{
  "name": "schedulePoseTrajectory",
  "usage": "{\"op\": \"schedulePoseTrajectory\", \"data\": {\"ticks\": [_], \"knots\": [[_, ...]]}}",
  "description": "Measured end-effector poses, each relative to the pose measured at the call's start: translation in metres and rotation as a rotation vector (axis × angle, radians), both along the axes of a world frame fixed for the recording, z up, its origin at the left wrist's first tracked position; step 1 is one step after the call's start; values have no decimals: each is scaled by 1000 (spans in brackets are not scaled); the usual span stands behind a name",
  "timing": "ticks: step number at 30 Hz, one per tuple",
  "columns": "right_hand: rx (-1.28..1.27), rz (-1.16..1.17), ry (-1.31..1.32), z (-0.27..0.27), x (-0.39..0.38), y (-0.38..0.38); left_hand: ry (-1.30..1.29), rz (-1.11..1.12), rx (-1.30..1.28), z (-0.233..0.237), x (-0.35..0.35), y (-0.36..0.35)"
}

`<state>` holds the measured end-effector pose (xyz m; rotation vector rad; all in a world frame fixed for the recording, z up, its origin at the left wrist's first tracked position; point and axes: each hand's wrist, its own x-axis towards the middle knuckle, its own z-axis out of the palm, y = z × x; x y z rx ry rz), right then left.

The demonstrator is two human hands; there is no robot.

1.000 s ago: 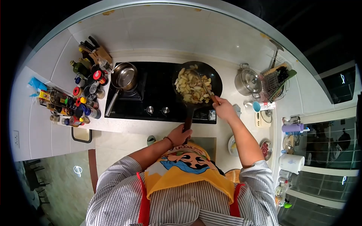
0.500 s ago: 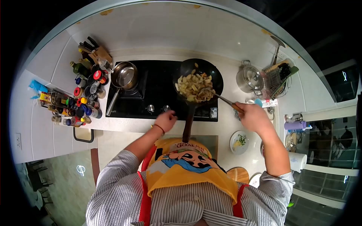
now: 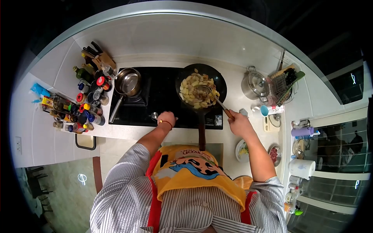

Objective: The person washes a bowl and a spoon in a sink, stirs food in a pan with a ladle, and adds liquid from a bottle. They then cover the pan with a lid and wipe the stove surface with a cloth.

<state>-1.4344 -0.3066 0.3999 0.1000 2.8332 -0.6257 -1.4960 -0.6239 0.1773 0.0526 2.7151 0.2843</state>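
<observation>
The round black wok (image 3: 217,75), heaped with pale browned potato slices (image 3: 194,91), sits on the black glass cooktop (image 3: 159,93) just beyond both hands. The right hand (image 3: 237,124) has its fingers wrapped round the wooden-handled metal spatula (image 3: 217,101), blade in the slices up-left of them. The left hand (image 3: 167,118) has its fingers curled down at the round knobs (image 3: 154,115); I cannot tell if they pinch one.

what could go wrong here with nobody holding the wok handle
The wok handle juts off the cooktop toward the apron, while the left hand is at the knobs and the right hand grips the spatula; a bump might tip the wok. Stirring unbraced could push food pieces over the rim.
</observation>
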Motion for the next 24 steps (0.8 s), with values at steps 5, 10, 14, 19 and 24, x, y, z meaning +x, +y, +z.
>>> {"op": "schedulePoseTrajectory", "data": {"ticks": [5,10,14,19,24], "knots": [[-9,-8,-26,-16,-1,13,-749,574,1213,-1,64,83],[97,149,49,45,8,28,-941,589,1582,47,102,109],[253,238,-98,110,20,21,-838,603,1554,59,106,95],[266,242,-57,37,9,-1,-759,624,1512,77,112,91],[3,27,38,-34,5,-1,-762,641,1436,81,108,72]]}}
